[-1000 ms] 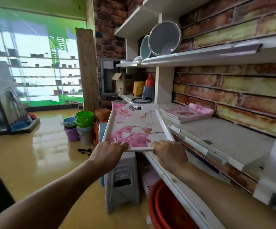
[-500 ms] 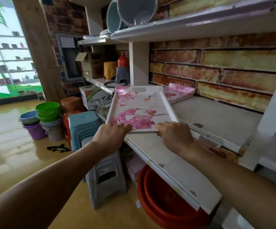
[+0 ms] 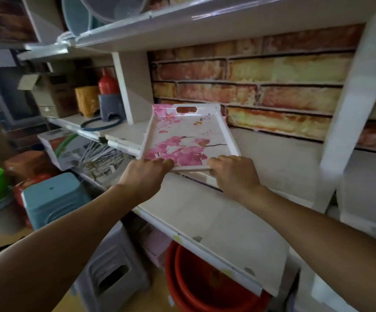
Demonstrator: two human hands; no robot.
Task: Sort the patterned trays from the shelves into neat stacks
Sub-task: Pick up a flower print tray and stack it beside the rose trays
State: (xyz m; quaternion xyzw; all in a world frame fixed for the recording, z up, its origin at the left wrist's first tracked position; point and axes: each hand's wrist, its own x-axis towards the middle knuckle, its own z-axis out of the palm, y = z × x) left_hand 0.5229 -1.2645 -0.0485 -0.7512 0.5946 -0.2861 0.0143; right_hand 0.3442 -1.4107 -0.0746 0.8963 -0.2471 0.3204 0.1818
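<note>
both hands, left hand (image 3: 147, 174) and right hand (image 3: 232, 174), have their fingers curled over the near rim of the flowered tray (image 3: 188, 140), a closed grip at each near corner. the tray tilts up over the pale shelf (image 3: 279, 167), its far handle slot toward the brick wall (image 3: 272, 86). left of the grip stand a grey holder (image 3: 110, 106) and a red bottle (image 3: 107, 83). below the grip sit red tubs (image 3: 205, 280), a grey stool (image 3: 112, 271) and a blue stool (image 3: 52, 197).

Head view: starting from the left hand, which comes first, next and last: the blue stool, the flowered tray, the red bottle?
1. Flowered tray: held by the left hand at its near edge.
2. Blue stool: lower left, on the floor.
3. Red bottle: up left, far back on the shelf.
</note>
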